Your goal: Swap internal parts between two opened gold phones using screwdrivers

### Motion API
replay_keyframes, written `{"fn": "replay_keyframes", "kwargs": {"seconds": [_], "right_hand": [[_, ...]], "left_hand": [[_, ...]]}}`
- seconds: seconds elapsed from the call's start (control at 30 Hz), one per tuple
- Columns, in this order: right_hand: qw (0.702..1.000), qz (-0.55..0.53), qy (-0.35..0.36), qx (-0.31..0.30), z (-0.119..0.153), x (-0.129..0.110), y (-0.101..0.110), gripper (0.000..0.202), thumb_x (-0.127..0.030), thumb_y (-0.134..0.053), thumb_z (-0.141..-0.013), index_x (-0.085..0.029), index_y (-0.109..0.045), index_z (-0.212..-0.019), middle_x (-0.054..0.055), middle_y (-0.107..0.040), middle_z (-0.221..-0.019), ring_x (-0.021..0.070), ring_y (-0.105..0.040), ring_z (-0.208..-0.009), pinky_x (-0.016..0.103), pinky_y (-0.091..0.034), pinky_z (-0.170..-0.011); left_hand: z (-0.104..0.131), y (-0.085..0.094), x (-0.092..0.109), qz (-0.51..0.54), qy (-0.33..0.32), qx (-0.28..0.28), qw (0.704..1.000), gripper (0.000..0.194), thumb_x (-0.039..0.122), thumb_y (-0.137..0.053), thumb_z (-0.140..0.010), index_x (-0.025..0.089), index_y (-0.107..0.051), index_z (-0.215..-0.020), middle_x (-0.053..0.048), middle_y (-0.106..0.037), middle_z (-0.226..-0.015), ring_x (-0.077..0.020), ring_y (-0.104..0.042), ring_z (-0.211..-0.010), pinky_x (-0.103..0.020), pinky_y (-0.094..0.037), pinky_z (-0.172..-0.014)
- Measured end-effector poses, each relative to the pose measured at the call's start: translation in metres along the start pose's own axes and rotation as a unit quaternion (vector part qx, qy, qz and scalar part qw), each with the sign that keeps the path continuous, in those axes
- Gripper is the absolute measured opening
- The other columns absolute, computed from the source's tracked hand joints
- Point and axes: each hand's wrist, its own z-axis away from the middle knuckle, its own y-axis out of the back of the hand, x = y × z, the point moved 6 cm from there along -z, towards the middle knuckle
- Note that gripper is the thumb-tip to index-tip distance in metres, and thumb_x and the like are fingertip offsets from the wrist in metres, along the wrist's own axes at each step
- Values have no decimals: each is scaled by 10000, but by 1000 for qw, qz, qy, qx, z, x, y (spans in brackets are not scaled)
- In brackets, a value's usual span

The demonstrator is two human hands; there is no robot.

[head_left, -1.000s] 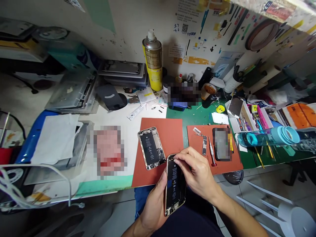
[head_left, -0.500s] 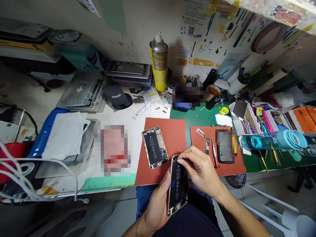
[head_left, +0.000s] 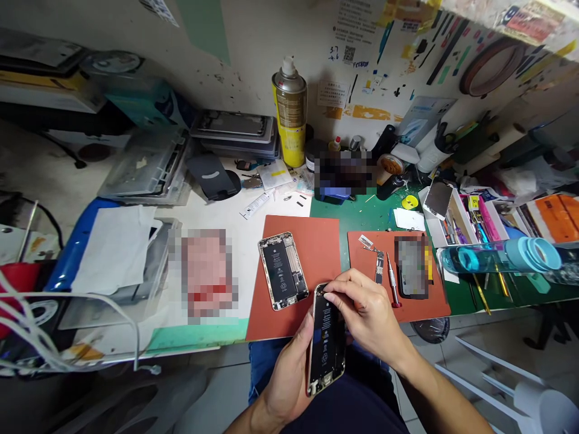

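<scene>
At the left of the worktop [head_left: 246, 241], white paper [head_left: 113, 250] lies on a clear plastic box [head_left: 131, 306]. An opened phone [head_left: 284, 271], dark battery exposed, rests on the left red mat [head_left: 321, 247]. Left hand [head_left: 289, 367]: curled round the held phone [head_left: 324, 346], thumb along its edge. That phone, also opened, is tilted over the person's lap at the worktop's front edge. Right hand [head_left: 366, 310]: thumb and forefinger together at its top end; whether they grip a small part cannot be told. Beyond lie a narrow circuit board [head_left: 379, 266] and a screwdriver [head_left: 393, 280].
</scene>
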Motion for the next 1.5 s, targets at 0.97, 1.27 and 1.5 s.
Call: {"fn": "replay_keyframes", "kwargs": {"seconds": [0.97, 1.27, 1.5], "right_hand": [[1000, -5, -22, -17, -9, 4, 1, 151, -96, -698, -1034, -218, -778, -996, 18, -741, -944, 149, -717, -817, 266, -596, -769], [996, 41, 26, 76, 9, -4, 6, 214, -81, -654, -1055, -234, -743, -1175, 56, -795, -1036, 206, -747, -936, 352, -630, -853], [984, 106, 113, 91, 33, -4, -16, 600, 22, -560, -1017, -234, -579, -1559, 143, -774, -1348, 280, -714, -1217, 488, -667, -995]], "left_hand": [[-4, -7, 3, 6, -49, -11, 999, 492, 518, -713, -1047, 283, -710, -1479, -35, -622, -1628, -296, -409, -1644, -456, -210, -1416], [-2, -8, 6, 31, -9, -13, 999, 450, 538, -708, -1045, 223, -789, -1355, -88, -798, -1358, -312, -514, -1575, -493, -242, -1403], [-6, -5, 4, 72, 8, -38, 997, 418, 493, -660, -1080, 241, -772, -1393, -76, -724, -1498, -294, -449, -1622, -463, -223, -1410]]}}
